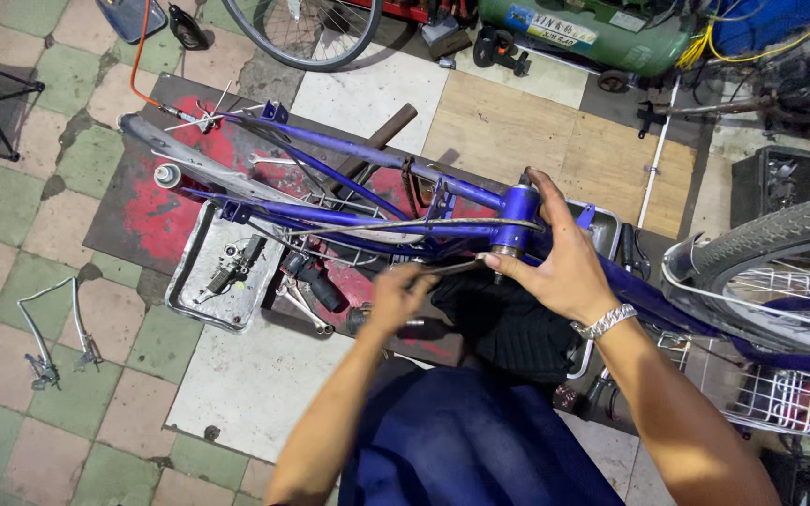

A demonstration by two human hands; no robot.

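Note:
A blue bicycle frame [367, 155] lies across the floor in front of me. My right hand [555, 258] is clasped around the frame's blue bottom-bracket shell [517, 211], thumb and fingers at its lower end. My left hand [397, 298] is shut on a thin metal wrench [447, 269] whose tip reaches toward the lower end of the shell. A silver watch band [608, 321] is on my right wrist. A dark cloth [503, 323] lies under the hands.
A metal tray [189, 290] with small parts sits left of my hands. Black grips and tools [316, 286] lie beside it. A bicycle wheel with a white wire basket [780, 398] is at right, another wheel [307, 37] and a green compressor tank [592, 33] behind. Brake cables [49, 337] lie at left.

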